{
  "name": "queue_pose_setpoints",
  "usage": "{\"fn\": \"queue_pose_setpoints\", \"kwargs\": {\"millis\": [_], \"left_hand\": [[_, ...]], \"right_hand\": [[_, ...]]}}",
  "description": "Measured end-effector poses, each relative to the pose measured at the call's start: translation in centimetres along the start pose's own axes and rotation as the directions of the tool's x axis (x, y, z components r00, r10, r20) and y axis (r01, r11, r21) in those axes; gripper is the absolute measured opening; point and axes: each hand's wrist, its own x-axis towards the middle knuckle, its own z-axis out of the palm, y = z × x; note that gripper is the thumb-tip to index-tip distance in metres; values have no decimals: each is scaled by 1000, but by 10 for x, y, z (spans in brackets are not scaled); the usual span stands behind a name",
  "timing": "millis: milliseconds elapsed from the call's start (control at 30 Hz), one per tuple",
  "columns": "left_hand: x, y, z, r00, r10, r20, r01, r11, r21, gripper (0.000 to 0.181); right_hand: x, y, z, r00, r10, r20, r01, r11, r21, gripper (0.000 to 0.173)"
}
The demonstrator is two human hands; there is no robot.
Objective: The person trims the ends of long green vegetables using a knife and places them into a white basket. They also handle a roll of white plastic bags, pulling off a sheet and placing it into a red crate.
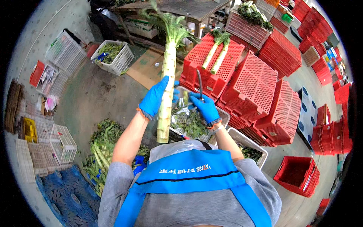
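Note:
My left hand (156,98), in a blue glove, is closed around a long pale celtuce stem (166,99) held upright, its leafy top pointing away from me. In my right hand (204,106), also gloved in blue, is a knife (200,83), its dark curved blade pointing away. A short piece of stem (185,98) is beside the right fingers; whether they touch it, I cannot tell. Below my hands a pale crate (225,115) holds cut leaves (192,122). Two trimmed celtuce stems (219,58) lie on an upturned red crate (192,61) ahead.
Stacked red crates (251,85) stand to the right. A heap of celtuce (105,150) lies on the floor at left, near a blue pallet (68,193). Farther off are a white crate of leaves (119,62) and a dark table (181,8). Another leaf-filled crate (265,156) is by my right elbow.

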Motion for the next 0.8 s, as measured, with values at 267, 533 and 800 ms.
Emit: {"fn": "queue_pose_setpoints", "kwargs": {"millis": [267, 533, 800], "left_hand": [[31, -28, 4, 884, 327, -334, -276, 942, 190, 42], [28, -65, -16, 994, 103, -26, -104, 896, -432, 37], [-4, -129, -49, 978, -196, 69, 205, 964, -167, 37]], "right_hand": [[-26, 0, 30, 898, -104, 427, 36, 986, 164, 78], [-48, 2, 0, 853, 125, 506, -302, 910, 284, 55], [-73, 38, -43, 903, 318, 288, -415, 817, 400, 51]]}}
